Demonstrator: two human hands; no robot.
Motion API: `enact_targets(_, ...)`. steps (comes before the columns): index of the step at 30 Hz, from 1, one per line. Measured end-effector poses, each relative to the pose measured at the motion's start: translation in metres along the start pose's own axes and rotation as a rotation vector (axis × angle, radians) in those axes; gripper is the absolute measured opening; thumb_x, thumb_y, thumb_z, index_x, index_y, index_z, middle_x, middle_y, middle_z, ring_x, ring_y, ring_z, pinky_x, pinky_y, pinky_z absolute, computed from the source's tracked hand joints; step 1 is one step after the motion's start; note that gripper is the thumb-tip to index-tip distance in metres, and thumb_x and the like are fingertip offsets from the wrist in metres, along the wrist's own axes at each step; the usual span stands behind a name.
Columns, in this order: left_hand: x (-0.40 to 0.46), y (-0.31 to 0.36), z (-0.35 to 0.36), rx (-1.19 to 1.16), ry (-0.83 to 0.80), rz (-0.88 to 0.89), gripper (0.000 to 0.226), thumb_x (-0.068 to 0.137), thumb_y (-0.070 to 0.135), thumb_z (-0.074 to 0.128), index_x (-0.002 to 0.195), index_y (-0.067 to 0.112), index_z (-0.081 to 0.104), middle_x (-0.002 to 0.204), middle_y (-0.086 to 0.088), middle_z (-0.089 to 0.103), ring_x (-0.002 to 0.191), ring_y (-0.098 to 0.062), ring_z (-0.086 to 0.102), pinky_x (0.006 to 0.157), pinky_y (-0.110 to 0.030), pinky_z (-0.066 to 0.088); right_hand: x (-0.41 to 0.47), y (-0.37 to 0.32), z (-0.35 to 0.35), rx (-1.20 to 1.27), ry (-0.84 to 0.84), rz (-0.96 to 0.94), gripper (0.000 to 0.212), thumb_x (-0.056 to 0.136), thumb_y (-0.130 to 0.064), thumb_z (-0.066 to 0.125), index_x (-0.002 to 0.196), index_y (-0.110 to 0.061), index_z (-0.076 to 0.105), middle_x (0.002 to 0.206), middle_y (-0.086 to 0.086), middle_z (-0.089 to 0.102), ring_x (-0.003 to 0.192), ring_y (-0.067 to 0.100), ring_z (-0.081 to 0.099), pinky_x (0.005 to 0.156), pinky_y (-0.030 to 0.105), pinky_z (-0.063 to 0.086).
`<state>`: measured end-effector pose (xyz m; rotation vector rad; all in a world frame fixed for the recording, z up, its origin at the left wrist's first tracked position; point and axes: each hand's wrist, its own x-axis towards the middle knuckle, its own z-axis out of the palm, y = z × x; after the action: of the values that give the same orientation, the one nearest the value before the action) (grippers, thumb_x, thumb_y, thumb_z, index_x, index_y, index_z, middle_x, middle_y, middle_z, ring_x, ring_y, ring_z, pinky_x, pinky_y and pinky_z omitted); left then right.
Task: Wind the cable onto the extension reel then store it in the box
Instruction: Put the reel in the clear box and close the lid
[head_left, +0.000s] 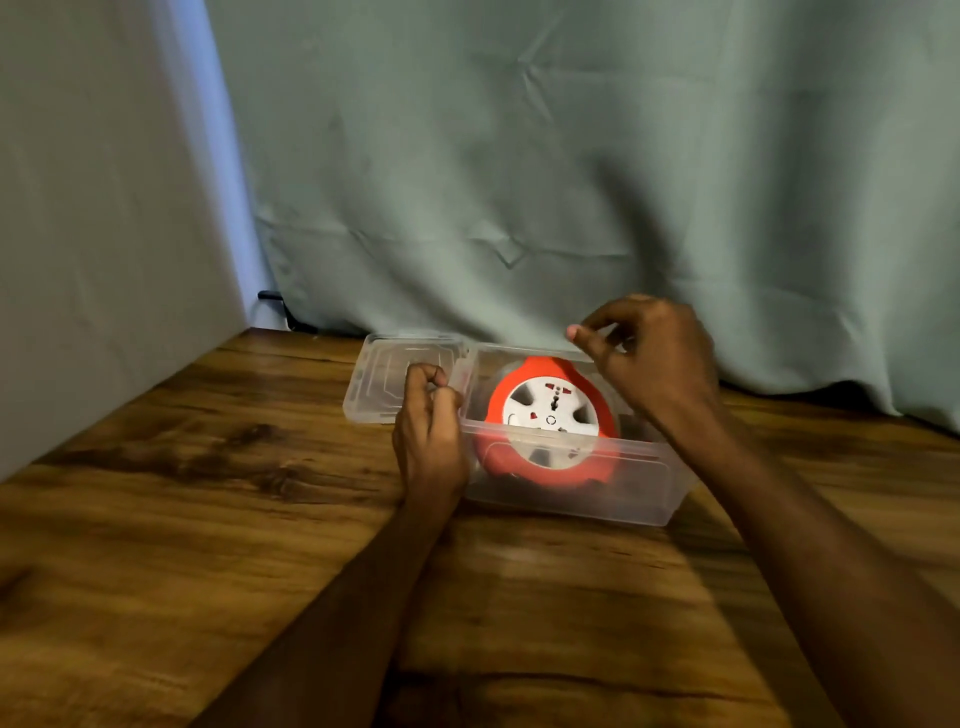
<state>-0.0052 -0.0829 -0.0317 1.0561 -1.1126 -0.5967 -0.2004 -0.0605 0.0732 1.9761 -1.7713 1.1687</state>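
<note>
left hand (431, 415): fingers curled | right hand (649, 358): raised, fingers loosely curled

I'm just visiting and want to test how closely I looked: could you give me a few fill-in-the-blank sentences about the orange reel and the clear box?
1. The orange reel lies ____ the clear box.
2. The lid lies on the table beside the box on the person's ____ side.
3. The box stands on a ____ table.
4. The round face in the middle of the reel is ____ in colour.

Missing words: inside; left; wooden; white
</note>
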Motion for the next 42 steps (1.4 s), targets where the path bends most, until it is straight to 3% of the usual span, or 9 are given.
enact_targets(5,0.005,0.011,-0.009,-0.050,0.116,-0.043,0.038,0.096,0.049,0.037,0.086,0.025,0.064,0.085,0.003,0.066,0.088,-0.029,0.065,0.084,-0.048,0.054,-0.045,-0.025,-0.004,-0.051,0.201,-0.244,0.030,0.095,-0.042,0.069,0.073,-0.023,0.077,0.068,-0.008,0.074,0.060,0.010,0.066,0.057,0.021,0.041)
enact_targets(12,0.035,-0.018,-0.043,1.008,-0.295,0.113,0.034,0.090,0.023,0.067,0.123,0.027,0.064,0.136,0.002,0.059,0.131,-0.022,0.046,0.112,-0.046,0.032,-0.073,0.010,0.007,-0.127,0.387,-0.301,0.024,0.093,-0.025,0.073,0.070,-0.018,0.077,0.069,0.001,0.071,0.061,0.023,0.063,0.060,0.027,0.032)
enact_targets(16,0.038,-0.022,-0.042,1.101,-0.310,0.204,0.019,0.096,0.031,0.059,0.114,0.029,0.065,0.127,0.002,0.061,0.122,-0.021,0.049,0.105,-0.045,0.030,-0.082,0.013,0.008,-0.117,0.331,-0.228,0.024,0.091,-0.030,0.072,0.074,-0.016,0.079,0.075,0.001,0.077,0.061,0.017,0.065,0.059,0.011,0.016)
enact_targets(20,0.043,-0.020,-0.046,1.078,-0.176,0.318,0.016,0.100,0.035,0.052,0.112,0.031,0.062,0.126,0.002,0.061,0.117,-0.023,0.052,0.098,-0.050,0.034,-0.085,0.016,0.010,-0.034,0.276,-0.185,0.026,0.092,-0.033,0.071,0.073,-0.016,0.078,0.075,0.000,0.077,0.059,0.014,0.064,0.056,0.014,0.028)
enact_targets(27,0.056,0.047,-0.059,0.672,0.351,0.582,0.028,0.107,0.031,0.047,0.108,0.011,0.066,0.107,-0.015,0.062,0.100,-0.034,0.056,0.086,-0.047,0.041,-0.085,0.014,0.012,-0.023,0.257,-0.200,0.028,0.092,-0.035,0.068,0.074,-0.017,0.077,0.076,-0.001,0.078,0.060,0.012,0.065,0.060,0.006,0.024)
enact_targets(31,0.093,0.096,-0.081,0.295,0.501,0.449,0.036,0.100,0.036,0.050,0.103,0.006,0.070,0.103,-0.019,0.067,0.088,-0.023,0.059,0.082,-0.037,0.046,-0.085,0.014,0.012,-0.004,0.246,-0.193,0.031,0.094,-0.039,0.063,0.078,-0.017,0.078,0.079,-0.001,0.079,0.063,0.012,0.068,0.062,0.005,0.022)
enact_targets(34,0.112,0.127,-0.100,-0.115,0.384,0.281,0.027,0.096,0.042,0.051,0.093,0.019,0.066,0.079,-0.004,0.062,0.067,-0.012,0.053,0.061,-0.032,0.047,-0.084,0.011,0.009,0.057,0.229,-0.185,0.018,0.092,-0.036,0.068,0.097,-0.022,0.078,0.088,-0.004,0.079,0.069,0.013,0.070,0.058,0.015,0.040)
enact_targets(37,0.114,0.145,-0.103,-0.394,0.194,0.098,0.023,0.101,0.026,0.056,0.080,0.020,0.063,0.062,0.004,0.056,0.051,-0.007,0.049,0.047,-0.021,0.041,-0.082,0.008,0.006,0.257,0.259,-0.038,0.045,0.094,-0.045,0.066,0.137,-0.030,0.058,0.115,-0.008,0.073,0.087,0.009,0.071,0.070,0.033,0.059)
enact_targets(42,0.083,0.139,-0.060,-0.451,-0.174,-0.291,0.033,0.104,0.012,0.048,0.071,0.016,0.049,0.040,0.009,0.043,0.031,-0.002,0.037,0.031,-0.011,0.029,-0.081,-0.001,-0.007,0.762,0.483,-0.027,0.060,0.102,-0.039,0.049,0.153,-0.010,0.037,0.149,0.006,0.052,0.133,0.025,0.059,0.106,0.052,0.050)
